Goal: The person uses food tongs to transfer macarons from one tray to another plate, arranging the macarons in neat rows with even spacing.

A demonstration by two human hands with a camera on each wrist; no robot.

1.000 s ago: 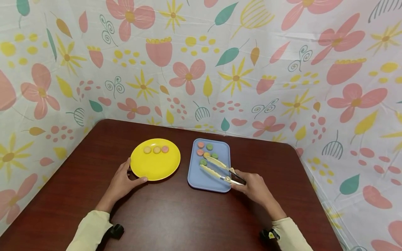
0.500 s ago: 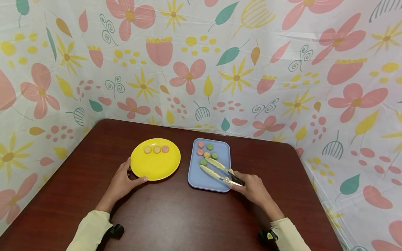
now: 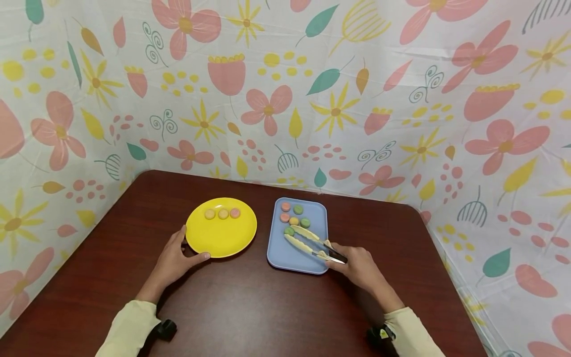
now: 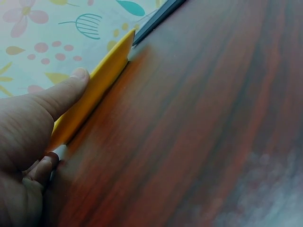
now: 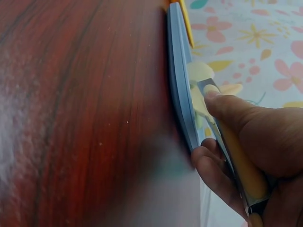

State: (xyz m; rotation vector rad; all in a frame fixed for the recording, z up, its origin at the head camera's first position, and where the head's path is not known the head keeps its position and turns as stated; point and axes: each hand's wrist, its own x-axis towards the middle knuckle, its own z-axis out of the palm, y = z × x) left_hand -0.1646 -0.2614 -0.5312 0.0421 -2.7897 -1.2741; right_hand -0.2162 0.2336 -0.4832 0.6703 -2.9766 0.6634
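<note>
My left hand point(image 3: 175, 259) holds the near-left rim of a round yellow plate point(image 3: 219, 241), its thumb along the rim in the left wrist view. Two beige macarons point(image 3: 223, 213) and a pink macaron point(image 3: 235, 212) lie in a row on the plate. In my right hand point(image 3: 362, 267) is a pair of tongs point(image 3: 298, 243) with cream tips and metal arms. The tips are spread over a blue tray point(image 3: 294, 262), one on either side of a green macaron point(image 3: 289, 231). Several pink, green and yellow macarons sit farther back on the tray. Fingers hide part of the tongs' handles.
Plate and tray stand side by side on a dark brown wooden table point(image 3: 250, 307), a narrow gap between them. A flower-printed cloth point(image 3: 267, 148) hangs close behind and beside the table. Each wrist carries a small black camera point(image 3: 166, 329).
The tongs have narrowed a little around the green macaron, and my right hand has shifted very slightly left. My left hand and the plate stay in place.
</note>
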